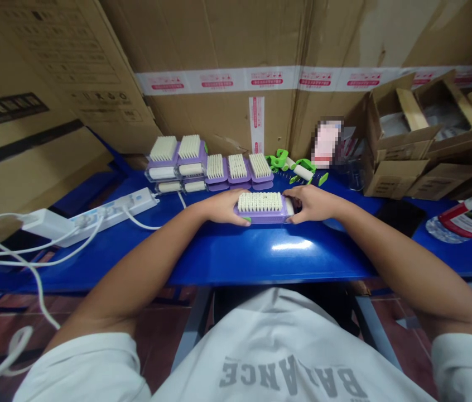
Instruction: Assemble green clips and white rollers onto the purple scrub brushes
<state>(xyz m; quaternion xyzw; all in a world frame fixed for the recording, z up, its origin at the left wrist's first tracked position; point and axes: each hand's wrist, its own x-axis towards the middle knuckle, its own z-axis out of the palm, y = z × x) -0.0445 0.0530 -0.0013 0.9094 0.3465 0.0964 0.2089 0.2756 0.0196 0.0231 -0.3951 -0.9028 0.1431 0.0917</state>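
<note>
Between my two hands is a purple brush (260, 203) with cream bristles facing up, held just above or on the blue table. My left hand (228, 206) is closed round its left end, by a small green part. At the other end my right hand (312, 203) grips it beside a white roller (289, 206). Behind it stand several like purple brushes (238, 170), some stacked with white rollers at the left (177, 162). Loose green plastic parts (278, 161), a white roller piece (303, 172) and thin springs lie to the right of them.
At the left, a white power strip (106, 215) with plugged cables lies on the blue table (236, 257). Open cardboard boxes (399, 173) stand at the back right, near a labelled clear plastic bottle (466, 215). Large cardboard sheets (219, 33) wall off the back.
</note>
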